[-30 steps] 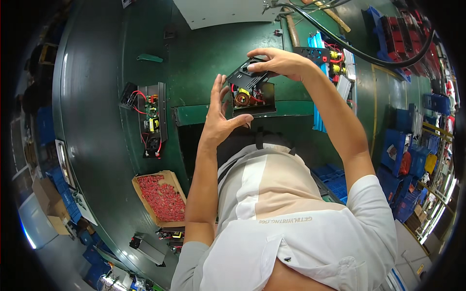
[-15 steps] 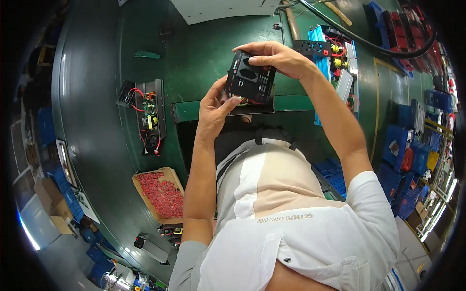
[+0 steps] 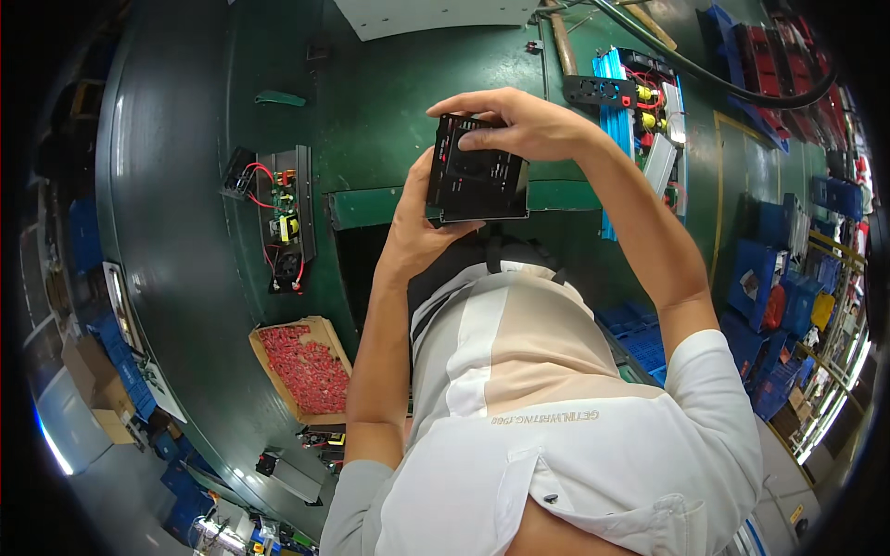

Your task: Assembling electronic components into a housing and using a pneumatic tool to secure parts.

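Note:
Over the near edge of the green bench, a black box-shaped electronic unit [image 3: 477,185] is held between both my hands. Its black panel with slots and a socket opening faces up and away from me. My left hand [image 3: 411,230] wraps the unit's left side, with fingers reaching under its near edge. From the right, my right hand [image 3: 519,125] grips the far end, the thumb pressing on the panel and the fingers over the far edge. The unit's inside is hidden from view.
An open circuit assembly [image 3: 286,218] with red wires lies on the left. Nearer stands a cardboard tray [image 3: 255,339] of small red parts. Blue-finned units [image 3: 609,116] and a black fan panel [image 3: 593,91] sit at the right, beside a hammer-like wooden handle [image 3: 562,44].
The black unit has tipped so its panel closes over the circuit parts visible before. It has come slightly nearer to me. My left thumb no longer shows on its near edge.

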`<action>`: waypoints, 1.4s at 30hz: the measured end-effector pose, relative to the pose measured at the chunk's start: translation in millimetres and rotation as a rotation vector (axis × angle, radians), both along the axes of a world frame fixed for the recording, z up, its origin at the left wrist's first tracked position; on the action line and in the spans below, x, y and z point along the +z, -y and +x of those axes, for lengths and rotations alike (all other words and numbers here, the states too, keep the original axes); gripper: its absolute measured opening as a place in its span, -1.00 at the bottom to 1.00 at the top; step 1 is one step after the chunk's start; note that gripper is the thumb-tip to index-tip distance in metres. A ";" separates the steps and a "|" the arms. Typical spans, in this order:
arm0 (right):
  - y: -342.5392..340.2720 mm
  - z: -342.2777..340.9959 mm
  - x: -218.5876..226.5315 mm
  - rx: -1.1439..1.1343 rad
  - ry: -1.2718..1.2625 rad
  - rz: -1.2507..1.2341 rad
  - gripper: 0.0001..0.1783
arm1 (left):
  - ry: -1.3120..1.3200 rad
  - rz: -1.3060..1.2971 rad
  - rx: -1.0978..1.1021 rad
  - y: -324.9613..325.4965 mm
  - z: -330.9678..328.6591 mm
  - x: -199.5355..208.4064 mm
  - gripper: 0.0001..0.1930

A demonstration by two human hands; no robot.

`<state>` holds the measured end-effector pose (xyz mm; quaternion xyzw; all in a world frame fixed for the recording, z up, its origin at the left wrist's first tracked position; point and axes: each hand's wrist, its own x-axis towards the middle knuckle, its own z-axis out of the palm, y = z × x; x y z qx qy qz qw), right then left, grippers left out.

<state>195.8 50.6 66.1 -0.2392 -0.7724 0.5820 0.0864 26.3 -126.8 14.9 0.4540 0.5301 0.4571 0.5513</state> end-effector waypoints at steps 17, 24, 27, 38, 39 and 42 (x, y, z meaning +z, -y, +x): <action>9.8 2.8 23.6 -0.111 0.214 -0.014 -0.59 | 0.011 0.196 0.191 -3.4 7.3 -23.8 0.07; 28.7 14.8 21.1 -0.249 0.139 0.170 -0.61 | -0.162 0.266 0.285 2.6 18.6 -25.4 -0.05; 35.7 16.0 19.2 -0.319 0.112 0.083 -0.60 | -0.359 0.347 0.353 4.3 25.3 -29.1 -0.10; 43.0 13.1 17.9 -0.353 0.096 -0.085 -0.54 | -0.345 0.238 0.425 14.5 34.7 -17.8 -0.11; 45.1 13.2 20.1 -0.382 0.114 -0.111 -0.54 | -0.333 0.216 0.397 14.8 33.5 -17.2 -0.08; 43.2 14.0 14.8 -0.408 0.085 -0.110 -0.54 | -0.338 0.324 0.369 6.9 28.2 -16.6 -0.02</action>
